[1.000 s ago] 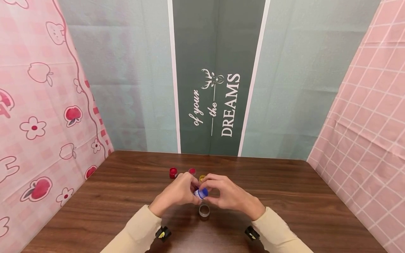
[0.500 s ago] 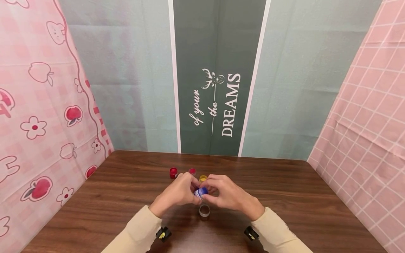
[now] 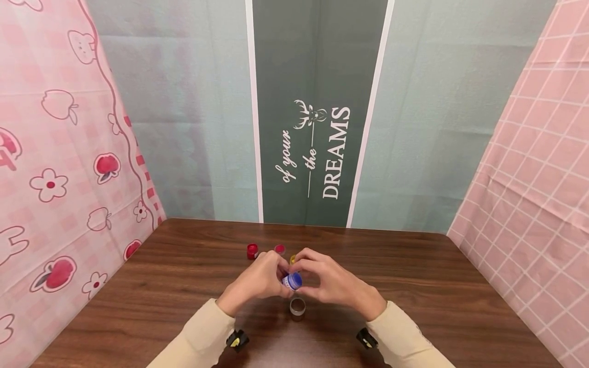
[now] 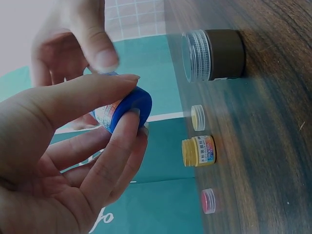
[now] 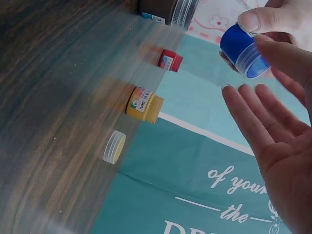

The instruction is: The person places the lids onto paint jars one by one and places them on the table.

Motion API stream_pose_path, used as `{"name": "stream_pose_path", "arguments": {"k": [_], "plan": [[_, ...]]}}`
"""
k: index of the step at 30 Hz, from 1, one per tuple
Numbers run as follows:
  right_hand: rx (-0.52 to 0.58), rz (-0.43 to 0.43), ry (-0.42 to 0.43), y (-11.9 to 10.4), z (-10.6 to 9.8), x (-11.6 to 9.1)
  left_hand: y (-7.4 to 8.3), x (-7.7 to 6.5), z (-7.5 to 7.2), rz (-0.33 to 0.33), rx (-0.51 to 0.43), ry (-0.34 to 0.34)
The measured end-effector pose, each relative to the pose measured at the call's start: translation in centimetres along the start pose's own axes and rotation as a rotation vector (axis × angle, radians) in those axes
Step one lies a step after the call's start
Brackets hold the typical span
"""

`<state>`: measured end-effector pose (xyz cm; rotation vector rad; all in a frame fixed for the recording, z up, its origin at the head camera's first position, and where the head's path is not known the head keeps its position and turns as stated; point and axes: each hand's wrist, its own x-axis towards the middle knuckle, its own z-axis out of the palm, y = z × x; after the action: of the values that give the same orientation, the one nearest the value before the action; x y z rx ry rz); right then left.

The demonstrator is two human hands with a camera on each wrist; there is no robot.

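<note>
A small blue paint jar point(image 3: 288, 282), tilted with its clear ridged lid toward the right, is held above the table by my left hand point(image 3: 259, 276). In the left wrist view, the left thumb and fingers grip the jar's blue base point(image 4: 139, 105). My right hand point(image 3: 329, 281) is around the lid end. Its fingers look spread and fairly straight in the right wrist view, with the thumb by the clear lid point(image 5: 251, 61); whether it touches cannot be told. Below the hands stands a brown paint jar point(image 3: 297, 311) with a clear lid.
Beyond the hands stand an uncapped yellow paint jar point(image 5: 142, 105), partly hidden in the head view, and its loose lid point(image 5: 115, 147). A red paint jar point(image 3: 252, 252) and a red-tinted lid point(image 3: 279, 249) lie farther back on the wooden table point(image 3: 405, 286). Patterned cloths hang around it.
The right fingers closed in on the blue jar's lid half a second ago and now stand spread from it again. The left hand and the other jars stay put.
</note>
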<state>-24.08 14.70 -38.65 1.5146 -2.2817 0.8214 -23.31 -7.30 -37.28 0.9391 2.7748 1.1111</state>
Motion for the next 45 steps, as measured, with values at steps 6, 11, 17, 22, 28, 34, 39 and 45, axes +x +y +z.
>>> {"name": "stream_pose_path", "arguments": {"k": [6,11,17,22,28,34,39,45], "plan": [[-0.006,-0.067,0.010,0.0,0.2,0.1,-0.1,-0.1,0.0,0.012,-0.021,-0.009],[0.013,-0.055,-0.002,-0.2,0.2,0.2,-0.1,-0.1,0.0,0.025,-0.021,-0.008],[0.016,-0.043,-0.014,-0.3,0.2,0.3,-0.1,-0.1,0.0,0.013,-0.030,-0.019],[0.024,0.004,-0.033,-0.2,0.2,0.1,-0.1,-0.1,0.0,0.011,-0.033,-0.025],[0.047,0.066,-0.049,-0.4,0.2,0.1,0.1,-0.1,0.1,0.006,-0.047,-0.030],[0.019,0.084,-0.064,-0.9,0.0,0.3,0.2,-0.3,0.4,0.006,-0.055,-0.015],[-0.002,0.094,-0.071,-1.1,-0.2,0.5,0.3,-0.2,0.3,0.009,-0.049,0.002],[0.001,0.087,-0.060,-1.1,-0.1,0.6,0.1,-0.1,0.2,-0.010,-0.021,0.003]]}}
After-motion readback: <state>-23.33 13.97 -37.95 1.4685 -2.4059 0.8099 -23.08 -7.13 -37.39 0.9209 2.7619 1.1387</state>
